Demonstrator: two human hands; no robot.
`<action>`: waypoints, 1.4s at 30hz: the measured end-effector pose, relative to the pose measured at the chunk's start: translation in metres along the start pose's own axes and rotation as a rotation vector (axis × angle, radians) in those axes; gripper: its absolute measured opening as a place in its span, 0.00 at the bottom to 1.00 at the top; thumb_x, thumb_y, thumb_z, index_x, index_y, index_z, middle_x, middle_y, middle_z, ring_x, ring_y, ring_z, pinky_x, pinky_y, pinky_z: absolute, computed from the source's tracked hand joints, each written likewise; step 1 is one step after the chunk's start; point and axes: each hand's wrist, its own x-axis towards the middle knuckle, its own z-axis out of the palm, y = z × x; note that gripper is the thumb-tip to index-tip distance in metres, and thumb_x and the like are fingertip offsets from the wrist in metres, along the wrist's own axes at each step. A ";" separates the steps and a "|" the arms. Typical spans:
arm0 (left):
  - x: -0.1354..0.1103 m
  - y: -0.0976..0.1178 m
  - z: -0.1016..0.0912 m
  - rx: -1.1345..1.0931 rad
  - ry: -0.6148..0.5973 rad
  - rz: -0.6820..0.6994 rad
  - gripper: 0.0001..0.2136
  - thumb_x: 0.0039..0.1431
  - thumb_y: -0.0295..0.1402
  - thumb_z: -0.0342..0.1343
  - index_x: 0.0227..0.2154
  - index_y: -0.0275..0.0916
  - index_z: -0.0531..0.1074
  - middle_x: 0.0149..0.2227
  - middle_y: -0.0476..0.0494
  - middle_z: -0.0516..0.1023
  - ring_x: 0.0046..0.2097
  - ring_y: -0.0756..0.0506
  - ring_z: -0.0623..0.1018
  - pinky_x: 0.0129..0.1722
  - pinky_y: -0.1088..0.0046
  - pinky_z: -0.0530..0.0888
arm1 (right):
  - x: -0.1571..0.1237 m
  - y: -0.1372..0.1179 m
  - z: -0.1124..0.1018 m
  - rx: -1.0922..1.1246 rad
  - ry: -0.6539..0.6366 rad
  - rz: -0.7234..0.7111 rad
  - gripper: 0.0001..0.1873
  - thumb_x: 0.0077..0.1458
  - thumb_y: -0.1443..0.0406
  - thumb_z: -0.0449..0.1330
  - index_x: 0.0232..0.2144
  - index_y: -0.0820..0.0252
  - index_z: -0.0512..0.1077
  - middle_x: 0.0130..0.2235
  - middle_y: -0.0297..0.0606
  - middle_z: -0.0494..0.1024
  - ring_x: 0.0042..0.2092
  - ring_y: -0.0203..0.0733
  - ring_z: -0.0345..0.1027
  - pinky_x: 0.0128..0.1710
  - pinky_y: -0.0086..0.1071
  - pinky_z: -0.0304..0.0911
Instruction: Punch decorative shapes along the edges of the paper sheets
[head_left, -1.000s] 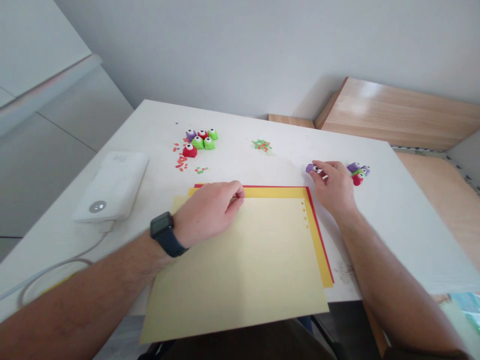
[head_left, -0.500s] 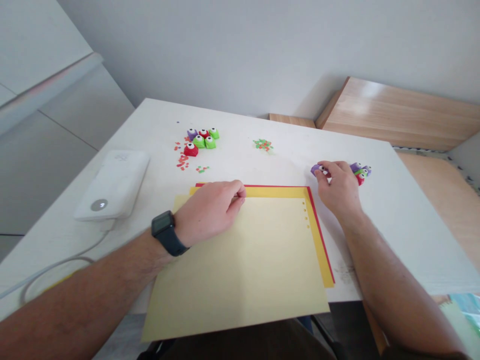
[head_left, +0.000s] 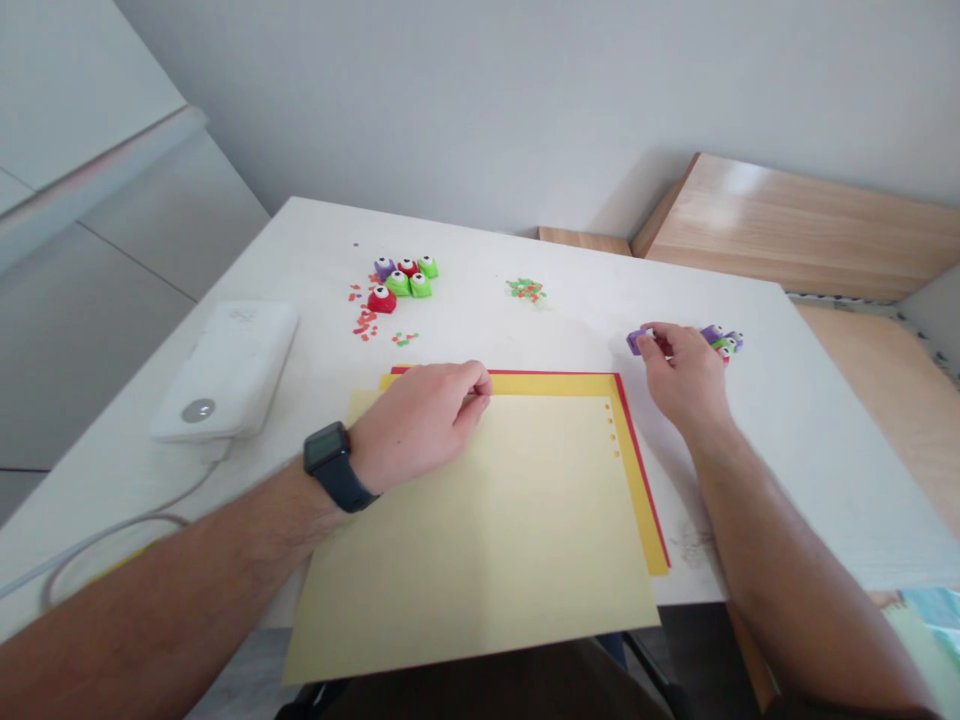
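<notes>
In the head view, my right hand (head_left: 682, 380) grips a small purple paper punch (head_left: 637, 341) decorated with a toy eye, above the right part of the table. Beyond my knuckles sits a cluster of similar punches (head_left: 726, 343) in purple, green and red, partly hidden by the hand. My left hand (head_left: 416, 425), wearing a dark watch, lies on the pale yellow sheet (head_left: 487, 540) near its top edge. Its fingers are curled closed; anything within them is hidden. Several small holes run down the sheet's upper right side. Yellow and red sheets lie underneath.
Another group of eyed punches (head_left: 399, 284) stands at the back left, with red and green paper bits (head_left: 365, 325) around it. A pile of confetti (head_left: 527, 290) lies at the back centre. On the left rests a white device (head_left: 232, 365) with a cable.
My right hand has shifted slightly right with the purple punch, which has turned so that its eye is less visible. My left hand and the sheets have stayed in place.
</notes>
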 end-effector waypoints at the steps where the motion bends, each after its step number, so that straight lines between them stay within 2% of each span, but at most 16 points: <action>1: 0.000 0.000 0.000 0.002 0.002 0.002 0.09 0.70 0.36 0.49 0.38 0.42 0.73 0.37 0.47 0.82 0.40 0.42 0.80 0.40 0.65 0.68 | 0.000 -0.002 -0.001 0.119 -0.027 0.065 0.18 0.63 0.52 0.60 0.44 0.58 0.80 0.38 0.43 0.80 0.35 0.46 0.71 0.39 0.42 0.69; 4: 0.000 0.000 0.000 0.006 0.002 0.012 0.09 0.70 0.36 0.49 0.38 0.42 0.73 0.38 0.46 0.82 0.40 0.41 0.80 0.39 0.65 0.69 | -0.002 -0.012 -0.004 0.623 -0.204 0.262 0.16 0.62 0.51 0.61 0.39 0.56 0.77 0.35 0.39 0.77 0.32 0.42 0.68 0.28 0.35 0.63; 6: -0.001 0.000 -0.001 0.005 0.003 0.019 0.09 0.70 0.36 0.49 0.38 0.42 0.73 0.37 0.46 0.83 0.39 0.41 0.80 0.39 0.65 0.69 | -0.004 -0.020 -0.008 0.847 -0.330 0.308 0.14 0.62 0.52 0.61 0.37 0.55 0.75 0.38 0.41 0.77 0.33 0.42 0.69 0.26 0.34 0.62; 8: 0.000 0.001 -0.001 0.004 0.004 0.020 0.09 0.70 0.36 0.48 0.38 0.42 0.73 0.37 0.46 0.83 0.39 0.41 0.80 0.39 0.65 0.69 | -0.005 -0.027 -0.012 0.919 -0.400 0.315 0.12 0.63 0.53 0.59 0.37 0.54 0.75 0.40 0.42 0.77 0.35 0.44 0.70 0.25 0.35 0.63; 15: 0.000 0.001 -0.002 0.002 -0.002 0.014 0.09 0.70 0.35 0.49 0.39 0.41 0.73 0.38 0.46 0.83 0.40 0.41 0.80 0.40 0.65 0.69 | -0.009 -0.038 -0.021 1.005 -0.526 0.376 0.14 0.65 0.55 0.55 0.38 0.55 0.76 0.36 0.42 0.74 0.33 0.44 0.67 0.25 0.35 0.63; 18: 0.000 0.000 -0.002 0.001 -0.006 0.012 0.09 0.70 0.36 0.49 0.39 0.41 0.73 0.38 0.46 0.82 0.40 0.41 0.80 0.40 0.64 0.69 | -0.009 -0.037 -0.021 1.016 -0.484 0.385 0.13 0.64 0.55 0.57 0.38 0.55 0.77 0.36 0.42 0.74 0.34 0.44 0.67 0.25 0.35 0.62; 23: 0.000 0.001 -0.002 0.005 -0.007 0.005 0.09 0.70 0.36 0.49 0.39 0.41 0.73 0.38 0.46 0.82 0.40 0.41 0.80 0.40 0.64 0.69 | -0.003 -0.019 -0.013 0.934 -0.179 0.330 0.09 0.62 0.57 0.63 0.37 0.56 0.77 0.37 0.39 0.76 0.34 0.40 0.70 0.27 0.32 0.63; 25: 0.000 0.001 -0.002 0.004 -0.009 0.004 0.09 0.71 0.36 0.49 0.39 0.41 0.73 0.38 0.46 0.82 0.40 0.41 0.80 0.40 0.64 0.69 | -0.001 -0.011 -0.008 0.857 -0.119 0.352 0.10 0.60 0.56 0.64 0.36 0.56 0.76 0.37 0.38 0.78 0.35 0.40 0.73 0.27 0.31 0.65; 29: -0.001 0.001 -0.003 0.005 -0.006 0.005 0.09 0.70 0.37 0.49 0.39 0.41 0.73 0.38 0.46 0.83 0.41 0.41 0.80 0.40 0.64 0.69 | -0.001 -0.001 0.001 0.751 -0.121 0.389 0.14 0.58 0.52 0.67 0.36 0.56 0.75 0.38 0.37 0.79 0.38 0.41 0.77 0.29 0.30 0.68; 34: 0.000 0.001 -0.002 0.016 0.000 0.004 0.10 0.70 0.37 0.49 0.38 0.42 0.73 0.38 0.46 0.83 0.39 0.41 0.81 0.39 0.65 0.69 | -0.001 -0.004 0.009 0.697 -0.174 0.361 0.16 0.59 0.50 0.66 0.36 0.56 0.74 0.39 0.38 0.80 0.41 0.42 0.78 0.33 0.33 0.72; 38: 0.000 0.000 -0.002 0.009 -0.002 0.003 0.09 0.69 0.37 0.49 0.39 0.42 0.74 0.38 0.46 0.84 0.40 0.42 0.81 0.39 0.66 0.70 | 0.001 -0.012 0.016 0.770 -0.247 0.323 0.17 0.59 0.48 0.66 0.37 0.55 0.73 0.41 0.38 0.80 0.45 0.43 0.78 0.38 0.35 0.75; 42: 0.000 0.000 -0.003 0.000 -0.004 -0.007 0.09 0.70 0.37 0.49 0.40 0.42 0.74 0.38 0.46 0.84 0.40 0.41 0.81 0.39 0.66 0.70 | 0.003 -0.013 0.015 0.810 -0.227 0.309 0.18 0.58 0.49 0.66 0.38 0.54 0.73 0.41 0.36 0.79 0.42 0.41 0.78 0.35 0.32 0.72</action>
